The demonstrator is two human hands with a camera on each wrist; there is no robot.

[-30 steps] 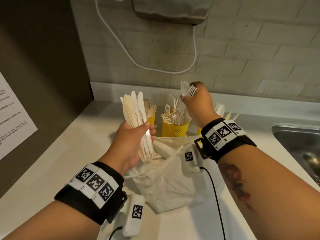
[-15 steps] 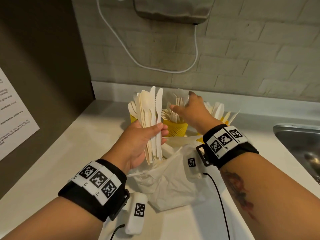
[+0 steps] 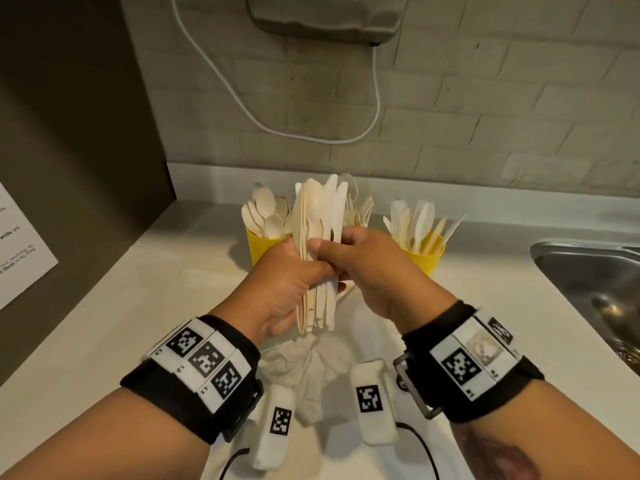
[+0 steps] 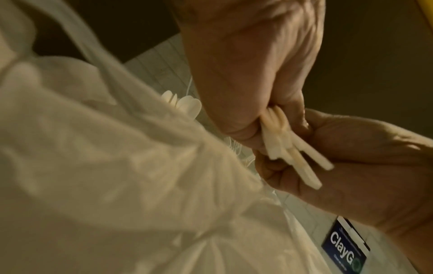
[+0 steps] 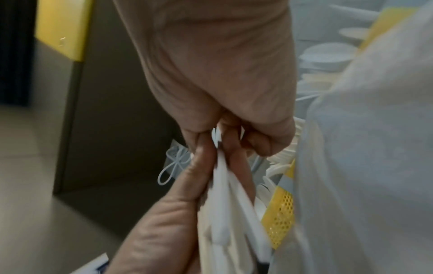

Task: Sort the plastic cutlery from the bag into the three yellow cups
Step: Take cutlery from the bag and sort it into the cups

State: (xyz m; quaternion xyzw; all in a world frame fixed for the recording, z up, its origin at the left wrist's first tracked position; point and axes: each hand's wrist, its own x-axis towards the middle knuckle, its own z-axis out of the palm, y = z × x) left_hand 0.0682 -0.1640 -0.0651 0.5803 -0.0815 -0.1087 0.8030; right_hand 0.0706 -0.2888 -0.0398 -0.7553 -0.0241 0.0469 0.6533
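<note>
My left hand [image 3: 298, 271] grips an upright bundle of pale plastic cutlery [image 3: 320, 244] above the white bag [image 3: 311, 362]. My right hand [image 3: 360, 261] pinches the same bundle from the right, thumb in front. Behind stand three yellow cups: the spoon cup [image 3: 258, 247], the fork cup, mostly hidden with only its forks [image 3: 362, 209] showing, and the knife cup [image 3: 429, 259]. In the left wrist view the handle ends [image 4: 295, 150] stick out below my left hand [image 4: 253, 74]. In the right wrist view my right hand [image 5: 222, 77] curls round white pieces [image 5: 222, 185].
A steel sink [image 3: 595, 282] lies at the right of the white counter [image 3: 166, 289]. A brown side panel with a printed sheet [image 3: 20, 251] stands at the left. A white cable [image 3: 263, 123] hangs on the tiled wall. Wrist camera pods [image 3: 372, 400] dangle over the bag.
My right hand let go of forks at the middle cup and came back to the bundle, which it now pinches. My left hand brought the bundle right and toward the middle.
</note>
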